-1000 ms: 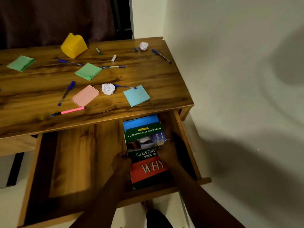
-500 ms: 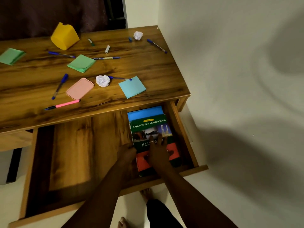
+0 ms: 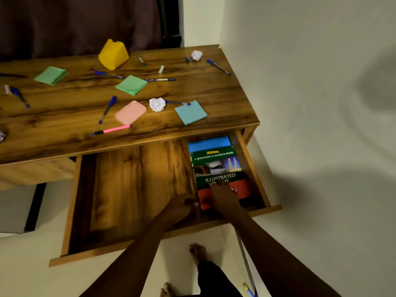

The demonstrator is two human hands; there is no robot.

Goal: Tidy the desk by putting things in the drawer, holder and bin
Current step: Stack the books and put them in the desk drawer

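The wooden drawer is pulled out under the desk. In its right end lies a green and red illustrated book on top of a blue book. My right hand rests flat on the illustrated book's red lower part. My left hand touches that book's left edge, fingers curled. On the desk lie a yellow holder tipped on its side, several blue pens, a pink pen, green note pads, a blue note pad, a pink pad and crumpled paper balls.
A white wall runs close along the desk's right side. A dark curtain hangs behind the desk. A grey box stands on the floor under the desk at the left. My bare feet are below the drawer front.
The illustrated book has been pushed further back into the drawer. My right hand moved from its right edge onto its cover. The left hand stays at its left edge.
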